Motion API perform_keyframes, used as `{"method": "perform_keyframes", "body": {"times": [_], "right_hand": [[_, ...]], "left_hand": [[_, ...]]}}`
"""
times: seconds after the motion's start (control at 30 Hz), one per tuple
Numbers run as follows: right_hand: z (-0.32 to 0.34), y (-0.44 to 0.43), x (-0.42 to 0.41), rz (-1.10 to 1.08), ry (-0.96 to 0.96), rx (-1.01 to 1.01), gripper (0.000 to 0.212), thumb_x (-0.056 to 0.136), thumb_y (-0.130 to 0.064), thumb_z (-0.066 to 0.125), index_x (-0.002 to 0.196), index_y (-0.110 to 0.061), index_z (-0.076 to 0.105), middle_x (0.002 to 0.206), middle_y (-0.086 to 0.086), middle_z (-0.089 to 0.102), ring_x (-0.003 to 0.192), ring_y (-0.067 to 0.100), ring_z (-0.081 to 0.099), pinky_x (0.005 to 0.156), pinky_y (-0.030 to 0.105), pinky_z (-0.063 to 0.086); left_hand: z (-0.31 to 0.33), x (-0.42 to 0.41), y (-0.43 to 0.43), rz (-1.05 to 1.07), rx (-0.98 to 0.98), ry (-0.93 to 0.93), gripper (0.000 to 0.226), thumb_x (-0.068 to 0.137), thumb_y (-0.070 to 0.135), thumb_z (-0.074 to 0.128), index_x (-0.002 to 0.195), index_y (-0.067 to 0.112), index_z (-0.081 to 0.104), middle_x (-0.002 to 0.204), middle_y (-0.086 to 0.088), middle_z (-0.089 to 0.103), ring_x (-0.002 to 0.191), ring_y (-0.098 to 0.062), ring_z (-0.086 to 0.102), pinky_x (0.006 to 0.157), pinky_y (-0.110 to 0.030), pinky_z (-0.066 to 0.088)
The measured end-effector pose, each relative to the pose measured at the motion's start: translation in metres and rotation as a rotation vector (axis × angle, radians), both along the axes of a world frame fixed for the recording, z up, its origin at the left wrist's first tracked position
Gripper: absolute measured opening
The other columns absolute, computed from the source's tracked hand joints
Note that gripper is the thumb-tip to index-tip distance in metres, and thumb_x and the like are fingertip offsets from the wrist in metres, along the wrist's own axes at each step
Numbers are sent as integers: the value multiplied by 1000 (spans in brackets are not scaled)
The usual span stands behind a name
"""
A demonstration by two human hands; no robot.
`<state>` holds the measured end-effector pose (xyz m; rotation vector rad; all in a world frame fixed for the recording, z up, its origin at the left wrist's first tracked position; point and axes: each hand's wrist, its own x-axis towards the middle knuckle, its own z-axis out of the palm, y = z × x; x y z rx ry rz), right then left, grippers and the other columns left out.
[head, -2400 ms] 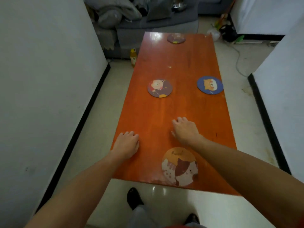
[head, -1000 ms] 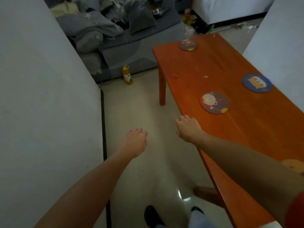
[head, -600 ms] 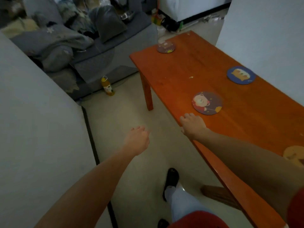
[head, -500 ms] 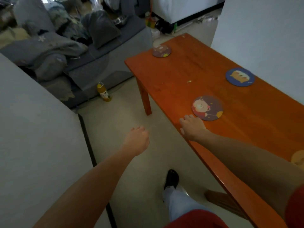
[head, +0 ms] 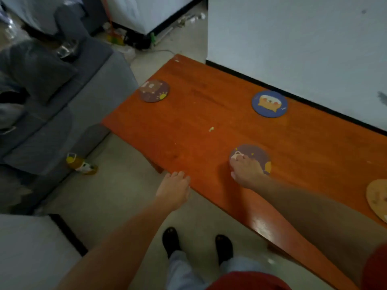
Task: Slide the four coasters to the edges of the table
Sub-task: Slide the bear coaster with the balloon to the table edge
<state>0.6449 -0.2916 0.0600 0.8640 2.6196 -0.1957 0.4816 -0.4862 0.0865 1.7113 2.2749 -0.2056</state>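
Currently the purple pig coaster is lying flat on the orange tabletop, a little in from the long near edge and well short of either end. The right hand is resting on top of it, fingertips pressing down on its near-left part; the fingers are lying loosely curled and flat, closing around nothing, so the contact is a press from above and not a pinch. The left hand is hanging open and empty just off the near edge, over the floor, touching no coaster.

Deciding relation: the near edge is lying on the wrist side of the right hand, so a pull straight back toward the body looks like the shortest slide to an edge. The right hand is the nearer one and is already in contact.

Other coasters: the brown bear coaster is sitting at the far-left end, close to that short edge. The blue coaster is lying close to the far long edge, beside the white wall. The tan coaster is showing only in part at the frame's right side; how it lies relative to an edge I cannot tell.

Judgement: three look placed or nearly so, and the pig coaster is the one in hand.
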Motion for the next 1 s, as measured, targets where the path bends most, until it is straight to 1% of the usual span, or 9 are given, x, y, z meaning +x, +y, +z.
{"method": "perform_keyframes", "body": {"times": [0.17,0.3,0.4,0.6,0.63,0.7,0.77,0.9,1.0], "right_hand": [[-14,11,7,-503,46,-78,45,95,-39,45,128,-9,52,131,17,53,118,38,50,93,45,45],[-32,10,20,-1093,267,-183,43,91,-44,54,96,-2,61,96,22,61,101,42,60,71,39,43],[-33,9,15,-1390,338,-225,46,85,-37,66,101,6,63,86,20,62,97,41,63,65,33,36],[-62,17,6,-1808,375,-218,90,54,-63,80,117,-2,62,108,13,70,97,30,69,77,40,58],[-61,16,3,-1862,419,-217,80,58,-57,83,112,-2,62,108,10,69,98,30,68,79,40,58],[-56,13,-1,-1949,569,-233,36,72,-34,84,81,-9,59,90,9,65,92,31,64,74,38,54],[-61,11,0,-1971,712,-247,32,81,-21,78,65,-16,50,74,4,58,83,30,60,66,36,46],[-58,1,-6,-1931,992,-337,4,92,-10,64,90,-8,62,87,6,63,86,28,60,73,41,52],[-52,-13,-8,-1899,1090,-541,5,95,-6,60,100,-6,62,87,3,63,83,24,61,69,40,56]], "left_hand": [[-26,-48,44,-158,11,-95,28,97,25,39,117,13,55,116,-8,54,109,-27,49,90,-39,38],[-53,-64,63,-279,-2,-141,31,97,27,39,117,11,56,123,-11,50,114,-28,44,92,-40,38],[-77,-68,71,-339,7,-148,36,97,29,40,126,10,52,144,-16,38,133,-32,33,103,-44,33],[-118,-75,81,-385,95,-155,49,99,35,31,142,12,39,154,-18,28,144,-33,20,116,-45,20],[-122,-76,80,-390,112,-157,51,99,37,28,143,12,38,154,-18,28,144,-32,20,117,-45,18],[-129,-78,77,-396,136,-163,54,98,38,25,143,12,36,155,-19,26,145,-32,17,119,-45,14],[-130,-77,77,-391,146,-167,54,97,38,25,143,11,37,155,-19,26,145,-32,17,117,-46,13],[-130,-77,77,-387,153,-170,53,97,37,27,142,11,38,154,-20,27,145,-33,18,117,-46,13],[-130,-77,76,-386,159,-165,53,97,36,28,141,10,39,154,-20,28,145,-33,18,117,-45,11]]}}
